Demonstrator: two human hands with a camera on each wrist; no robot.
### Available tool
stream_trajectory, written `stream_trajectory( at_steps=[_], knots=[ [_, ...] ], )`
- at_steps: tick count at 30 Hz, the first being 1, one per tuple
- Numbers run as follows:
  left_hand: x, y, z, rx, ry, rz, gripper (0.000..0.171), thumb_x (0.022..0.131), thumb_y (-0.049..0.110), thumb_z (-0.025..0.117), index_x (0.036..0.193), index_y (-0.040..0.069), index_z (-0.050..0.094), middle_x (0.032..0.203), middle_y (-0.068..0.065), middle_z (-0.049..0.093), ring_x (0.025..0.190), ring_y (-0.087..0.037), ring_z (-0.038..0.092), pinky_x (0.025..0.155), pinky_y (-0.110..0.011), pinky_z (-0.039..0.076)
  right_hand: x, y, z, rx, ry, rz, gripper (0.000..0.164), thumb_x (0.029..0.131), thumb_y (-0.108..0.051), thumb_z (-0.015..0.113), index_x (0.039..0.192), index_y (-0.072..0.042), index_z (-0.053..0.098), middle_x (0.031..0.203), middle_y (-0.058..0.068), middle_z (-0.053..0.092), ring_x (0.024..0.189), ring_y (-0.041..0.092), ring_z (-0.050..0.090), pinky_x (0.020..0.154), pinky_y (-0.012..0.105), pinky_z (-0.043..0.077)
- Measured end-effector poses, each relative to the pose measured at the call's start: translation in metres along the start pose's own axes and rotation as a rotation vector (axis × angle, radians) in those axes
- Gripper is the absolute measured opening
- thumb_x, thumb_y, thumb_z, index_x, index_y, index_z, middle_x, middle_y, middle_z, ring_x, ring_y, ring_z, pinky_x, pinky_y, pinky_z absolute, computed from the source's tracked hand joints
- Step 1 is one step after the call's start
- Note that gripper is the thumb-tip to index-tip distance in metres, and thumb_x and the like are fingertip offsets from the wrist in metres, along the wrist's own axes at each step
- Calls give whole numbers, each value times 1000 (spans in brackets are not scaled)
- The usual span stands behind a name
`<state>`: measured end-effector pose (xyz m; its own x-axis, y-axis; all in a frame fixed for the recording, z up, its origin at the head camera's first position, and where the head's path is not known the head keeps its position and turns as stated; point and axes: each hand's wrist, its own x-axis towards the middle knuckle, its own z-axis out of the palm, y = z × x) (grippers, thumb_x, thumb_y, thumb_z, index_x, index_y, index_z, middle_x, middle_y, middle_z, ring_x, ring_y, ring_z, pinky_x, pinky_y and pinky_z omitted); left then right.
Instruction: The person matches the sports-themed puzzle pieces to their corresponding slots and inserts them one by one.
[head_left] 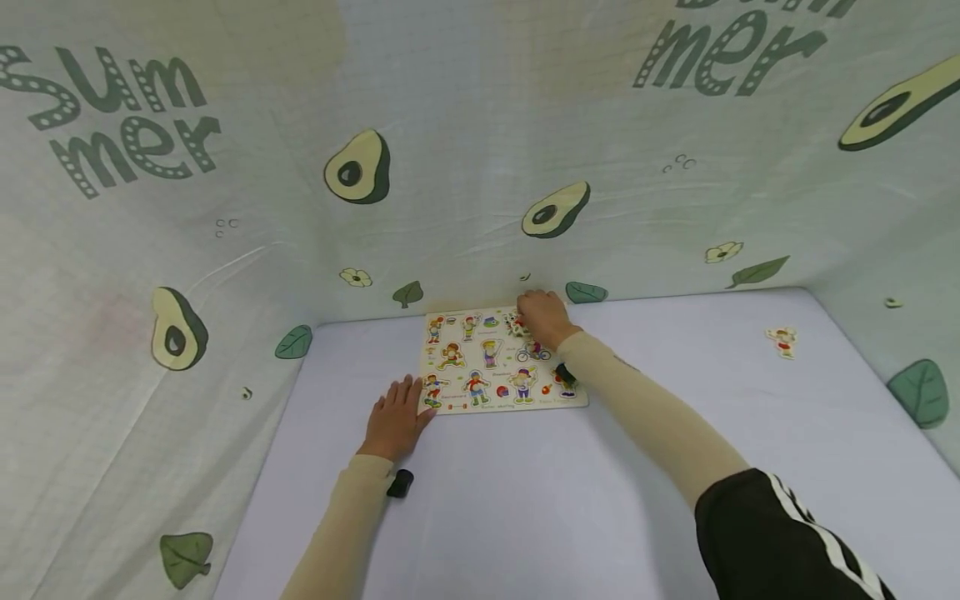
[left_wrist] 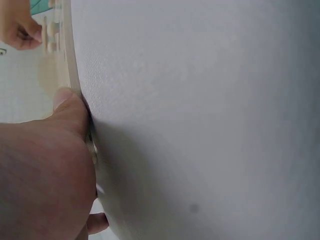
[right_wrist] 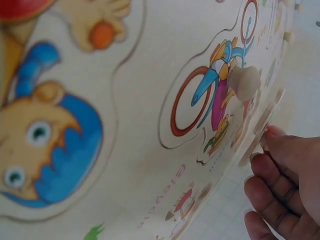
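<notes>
A wooden knob puzzle board (head_left: 463,407) printed with cartoon sports figures lies at the back of the table. My left hand (head_left: 395,419) rests at its near left corner, fingers spread on the table. In the left wrist view the thumb (left_wrist: 70,107) lies against the board's edge. Over the board's far right part, my right hand (head_left: 545,317) pinches a thin wooden puzzle piece (right_wrist: 261,131) between thumb and fingers. Its printed face is mostly hidden. The bicycle piece (right_wrist: 215,87), with a round wooden knob, sits in its outline close by.
A loose puzzle piece (head_left: 783,342) with a cartoon figure lies far to the right on the white table (head_left: 525,500). Behind the table hangs a pale cloth (head_left: 450,208) printed with avocados and leaves. Black wrist cameras (head_left: 401,483) are strapped to both wrists.
</notes>
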<state>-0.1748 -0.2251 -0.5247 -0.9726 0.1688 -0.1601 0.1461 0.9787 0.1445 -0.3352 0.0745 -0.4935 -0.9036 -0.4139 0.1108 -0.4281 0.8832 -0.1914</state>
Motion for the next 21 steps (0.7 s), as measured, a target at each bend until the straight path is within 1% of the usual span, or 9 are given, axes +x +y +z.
stream_trajectory(
  at_steps=[4, 12, 21],
  knots=[
    [-1, 1, -2, -1, 6, 8, 67, 112, 37, 53, 162, -2, 34, 168, -27, 32, 155, -49, 30, 122, -66, 32, 3, -2, 1, -24, -5, -4, 9, 104, -6, 67, 104, 0, 74, 106, 15, 74, 105, 33, 69, 94, 47, 55],
    [0, 2, -2, 3, -5, -5, 67, 112, 38, 52, 163, -2, 33, 169, -26, 31, 156, -48, 28, 123, -65, 30, 7, -5, 3, -59, -19, -14, 9, 103, -6, 68, 104, 0, 74, 106, 16, 74, 105, 34, 69, 95, 48, 55],
    [1, 2, -1, 8, 7, 0, 66, 111, 36, 54, 162, -2, 34, 168, -28, 32, 155, -48, 29, 123, -66, 31, 16, -5, 6, -90, -53, 8, 13, 105, -7, 65, 106, 1, 74, 108, 19, 74, 108, 37, 70, 99, 50, 55]
  ],
)
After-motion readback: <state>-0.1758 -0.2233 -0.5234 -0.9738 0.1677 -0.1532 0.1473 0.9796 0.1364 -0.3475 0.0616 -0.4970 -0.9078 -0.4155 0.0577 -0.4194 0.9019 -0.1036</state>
